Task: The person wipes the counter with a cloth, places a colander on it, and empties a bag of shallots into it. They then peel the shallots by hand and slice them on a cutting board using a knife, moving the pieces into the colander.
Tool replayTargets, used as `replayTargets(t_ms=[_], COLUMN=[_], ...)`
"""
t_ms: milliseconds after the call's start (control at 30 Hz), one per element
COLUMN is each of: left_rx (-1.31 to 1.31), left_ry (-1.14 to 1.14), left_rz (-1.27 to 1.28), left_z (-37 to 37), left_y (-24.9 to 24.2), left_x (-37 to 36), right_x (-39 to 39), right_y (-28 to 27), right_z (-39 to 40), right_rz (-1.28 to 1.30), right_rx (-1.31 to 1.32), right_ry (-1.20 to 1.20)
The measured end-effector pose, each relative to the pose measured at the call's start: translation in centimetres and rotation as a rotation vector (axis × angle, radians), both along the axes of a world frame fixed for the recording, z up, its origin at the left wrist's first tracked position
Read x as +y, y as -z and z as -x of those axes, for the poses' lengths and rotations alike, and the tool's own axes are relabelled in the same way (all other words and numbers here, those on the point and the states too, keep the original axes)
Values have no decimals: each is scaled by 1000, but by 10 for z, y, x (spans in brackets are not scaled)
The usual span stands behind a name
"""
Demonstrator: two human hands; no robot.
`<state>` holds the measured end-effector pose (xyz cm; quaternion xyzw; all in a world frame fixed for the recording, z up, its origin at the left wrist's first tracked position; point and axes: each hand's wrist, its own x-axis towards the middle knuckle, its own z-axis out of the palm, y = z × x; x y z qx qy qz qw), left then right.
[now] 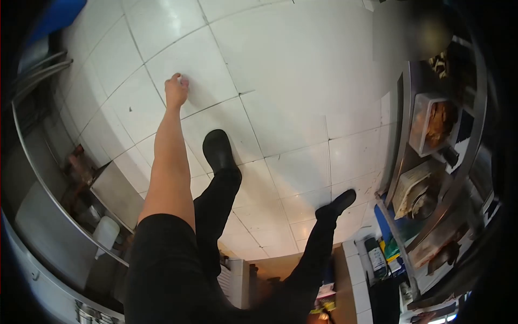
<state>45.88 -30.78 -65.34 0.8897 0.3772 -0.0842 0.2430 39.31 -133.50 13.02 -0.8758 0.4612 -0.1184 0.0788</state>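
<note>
My left hand (176, 90) is at the end of an outstretched bare arm, above the white tiled floor (291, 70). Its fingers are curled round something small, pale and pinkish that I cannot make out. Below and to the right of the hand is a black shoe (218, 150) on the tiles. A second black shoe (343, 201) stands farther right. My right hand does not show in the view.
Metal shelving (402, 124) on the right holds a clear plastic container (423, 125) of brown food and a tray (408, 186). On the left are a curved metal rail (40, 173) and a white plastic container (106, 235). A blue object (56, 16) is at the upper left.
</note>
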Motion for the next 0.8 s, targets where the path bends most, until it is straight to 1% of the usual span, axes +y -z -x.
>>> replayTargets(t_ms=[33, 67, 100, 133, 167, 200, 233, 267, 300, 333, 367, 400, 433, 467, 500, 533, 567, 600, 633, 667, 700, 733, 767, 800], left_rx=[28, 92, 140, 102, 113, 28, 119, -19, 47, 127, 91, -24, 115, 32, 64, 106, -6, -99, -102, -103, -226, -360, -510, -667], left_ry=[145, 204, 267, 232, 365, 523, 706, 902, 986, 1052, 1038, 1152, 1012, 1001, 1061, 1139, 1227, 1310, 1278, 1237, 1273, 1291, 1323, 1341], left_rz=[30, -6, -43, 19, 97, 144, 295, 218, 380, 550, 813, 955, 1183, 1329, 1274, 1227, 1214, 1222, 1250, 1268, 1251, 1228, 1183, 1136], left_z=[-2, 1, -4, -1, 4, 20, 32, 97, 89, 74, 78, 73, 59, 49, 38, 23, 15, 18, 10, -3, -8, -15, -33, -47], left_y=[17, 29, 24, 34, 34, 31, 19, 100, 17, -77, -125, -183, -264, -335, -399, -462, -498, -535, -587, -637, -667, -693, -710, -727], left_x=[-3, -17, -45, -77, -114, -161, -209, -284, -330, -377, -425, -466, -500, -532, -559, -584, -613, -640, -663, -687, -712, -739, -762, -787], right_x=[1, -1, -13, -13, -20, -30, -36, -37, -43, -42, -2, 23, 7, 13, 20, -64, -39, 0, 5, -10, 10, 18, 48, 48], right_y=[-3, -2, -9, -7, -1, 2, 8, 23, 31, 34, 45, 53, 67, 66, 55, 110, 100, 90, 97, 115, 106, 93, 43, 45], right_z=[-1, -1, 8, 18, 25, 38, 47, 44, 47, 51, 37, 22, 30, 25, 22, 71, 63, 45, 40, 44, 34, 21, -1, -2], right_rz=[-8, -13, -27, -45, -52, -80, -55, -30, -75, -116, -149, -180, -215, -248, -289, 282, 253, 237, -32, -31, -135, -438, -708, -741], right_rx=[-9, -24, -49, -79, -100, -123, -163, -210, -226, -241, -301, -360, -402, -450, -160, -7, 276, 356, 131, 142, -71, -181, -251, -297], right_ry=[-16, -37, -54, -60, -56, -68, -40, -13, 20, 54, 66, 79, 65, 55, 118, -338, -400, -301, -217, -339, -320, -165, -42, -59])
